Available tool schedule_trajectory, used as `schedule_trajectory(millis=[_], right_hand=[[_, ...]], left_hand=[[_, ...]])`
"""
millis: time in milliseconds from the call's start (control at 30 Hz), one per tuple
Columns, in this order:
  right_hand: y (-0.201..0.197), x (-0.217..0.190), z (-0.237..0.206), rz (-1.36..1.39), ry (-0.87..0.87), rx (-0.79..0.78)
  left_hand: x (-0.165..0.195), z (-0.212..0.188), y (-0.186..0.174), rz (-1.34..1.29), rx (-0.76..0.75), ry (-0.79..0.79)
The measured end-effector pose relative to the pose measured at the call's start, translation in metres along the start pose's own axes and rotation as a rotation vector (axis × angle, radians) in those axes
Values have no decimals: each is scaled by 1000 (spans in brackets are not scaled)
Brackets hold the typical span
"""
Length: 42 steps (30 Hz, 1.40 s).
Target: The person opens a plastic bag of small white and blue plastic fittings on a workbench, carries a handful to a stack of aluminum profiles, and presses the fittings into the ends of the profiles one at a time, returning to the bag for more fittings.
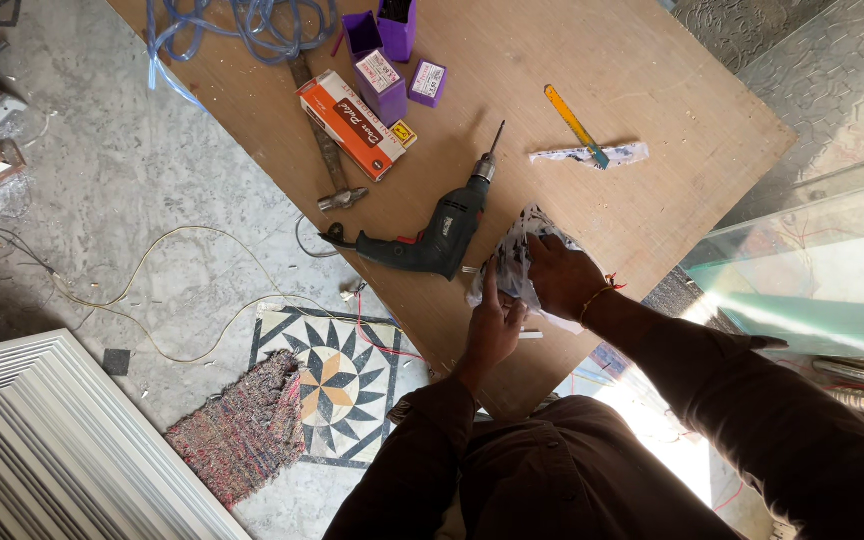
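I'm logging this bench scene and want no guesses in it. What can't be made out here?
All in the head view:
- Whatever the crumpled wrapper holds: covered by the right hand and left hand.
- Blue hose: cut off by the top edge.
- Hammer handle: partly under the orange box.
- Drill bit tip: too thin to tell its type.
- White slatted panel: cut off by the bottom-left corner.

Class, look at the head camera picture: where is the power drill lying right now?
The power drill lies on the wooden board, just left of the crumpled paper both hands hold, right of the hammer.
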State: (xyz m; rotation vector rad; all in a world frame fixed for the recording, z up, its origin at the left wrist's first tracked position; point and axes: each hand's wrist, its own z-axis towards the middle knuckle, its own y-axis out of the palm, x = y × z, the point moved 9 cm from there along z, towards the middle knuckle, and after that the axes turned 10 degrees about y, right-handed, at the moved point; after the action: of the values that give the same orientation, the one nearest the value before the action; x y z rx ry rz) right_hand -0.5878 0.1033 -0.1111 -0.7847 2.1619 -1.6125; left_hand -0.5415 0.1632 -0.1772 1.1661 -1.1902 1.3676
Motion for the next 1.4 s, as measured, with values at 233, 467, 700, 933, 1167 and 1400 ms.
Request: schedule_trajectory(millis=[233, 467, 700, 933, 1167, 1400], right_hand=[[-13, 1, 5, 118, 33, 32], [-2, 22, 2, 137, 259, -200], [-19, 36, -7, 323, 289, -81], [-30, 39, -17, 451, 221, 78], [-50, 50, -33, 713, 247, 96], [-22, 64, -65, 1553, 382, -206]], left_hand=[[3, 0, 2, 63, -85, 10], [4, -5, -4, 57, -25, -56], [5, -11, -9, 10, 21, -106], [17, -20, -6, -63, 19, -120], [17, -27, -10, -177, 83, -74], [22, -42, -10, -600, 307, -29]])
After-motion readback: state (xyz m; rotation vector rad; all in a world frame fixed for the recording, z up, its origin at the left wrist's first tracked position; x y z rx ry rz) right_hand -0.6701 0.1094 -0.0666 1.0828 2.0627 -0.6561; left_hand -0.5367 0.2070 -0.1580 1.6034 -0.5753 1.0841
